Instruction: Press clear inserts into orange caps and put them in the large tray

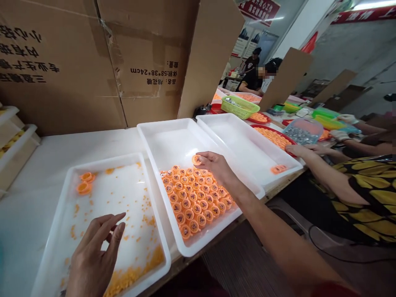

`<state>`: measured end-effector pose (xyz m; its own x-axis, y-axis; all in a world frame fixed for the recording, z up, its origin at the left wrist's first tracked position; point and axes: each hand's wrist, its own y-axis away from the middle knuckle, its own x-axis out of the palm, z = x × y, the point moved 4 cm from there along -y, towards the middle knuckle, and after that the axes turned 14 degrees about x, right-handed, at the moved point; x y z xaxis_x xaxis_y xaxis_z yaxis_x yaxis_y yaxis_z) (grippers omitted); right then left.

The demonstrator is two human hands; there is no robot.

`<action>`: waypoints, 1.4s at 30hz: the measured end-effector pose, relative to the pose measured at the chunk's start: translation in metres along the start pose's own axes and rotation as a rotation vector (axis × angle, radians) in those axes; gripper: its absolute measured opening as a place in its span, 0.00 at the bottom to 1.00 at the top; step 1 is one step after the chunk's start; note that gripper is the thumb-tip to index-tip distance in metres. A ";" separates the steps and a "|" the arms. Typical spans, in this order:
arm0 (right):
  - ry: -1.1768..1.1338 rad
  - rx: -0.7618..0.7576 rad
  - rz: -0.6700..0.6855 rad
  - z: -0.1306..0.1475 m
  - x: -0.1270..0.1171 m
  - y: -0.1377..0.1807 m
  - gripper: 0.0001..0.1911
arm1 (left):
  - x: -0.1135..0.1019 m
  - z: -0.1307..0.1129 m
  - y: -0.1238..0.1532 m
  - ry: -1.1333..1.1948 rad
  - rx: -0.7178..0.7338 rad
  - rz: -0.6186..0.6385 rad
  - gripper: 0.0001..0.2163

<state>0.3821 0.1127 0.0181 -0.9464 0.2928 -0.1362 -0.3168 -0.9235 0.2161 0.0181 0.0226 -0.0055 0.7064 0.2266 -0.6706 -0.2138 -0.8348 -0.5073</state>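
Observation:
My right hand pinches a small orange round plastic piece with a printed face. It is above the far edge of the rows of matching orange pieces in the middle white tray. My left hand hovers over the left white tray, thumb and fingers apart with nothing between them. A few orange ring-shaped pieces lie in that tray's far left corner. Small orange-yellow bits are scattered across its floor and heaped at the near edge.
A third white tray holds a few orange pieces. Tall cardboard stands behind the trays. Stacked cream bins are at the left. A co-worker's arm reaches to a red tray at the right.

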 end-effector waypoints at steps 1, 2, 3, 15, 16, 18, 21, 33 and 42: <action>0.014 -0.005 -0.012 -0.003 0.000 0.000 0.22 | 0.000 0.000 0.000 -0.004 0.001 0.005 0.12; 0.030 -0.011 -0.030 -0.005 -0.002 -0.001 0.22 | -0.001 0.000 0.000 -0.010 0.000 0.011 0.13; 0.051 -0.013 -0.049 -0.008 -0.005 -0.003 0.22 | -0.002 0.002 0.000 -0.014 -0.002 0.020 0.13; 0.849 0.210 -0.127 -0.030 -0.043 -0.078 0.09 | 0.009 0.010 0.011 0.059 -0.035 0.117 0.13; 0.911 0.224 -0.099 -0.031 -0.041 -0.081 0.10 | 0.009 0.013 0.012 0.050 -0.025 0.134 0.13; 1.009 0.246 -0.040 -0.033 -0.037 -0.085 0.12 | 0.009 0.019 0.014 0.034 -0.008 0.169 0.13; 1.106 0.262 0.039 -0.034 -0.035 -0.088 0.13 | 0.011 0.022 0.016 0.033 -0.029 0.192 0.13; 1.302 0.218 0.097 -0.036 -0.032 -0.086 0.09 | 0.015 0.012 0.013 0.090 -0.099 0.160 0.10; 1.268 -0.090 -0.086 0.012 0.014 -0.063 0.16 | 0.014 0.010 0.006 0.134 -0.109 0.134 0.10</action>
<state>0.3876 0.1782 0.0145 -0.1841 -0.0428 -0.9820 -0.3215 -0.9415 0.1013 0.0203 0.0262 -0.0234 0.7613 0.0470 -0.6467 -0.2429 -0.9041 -0.3517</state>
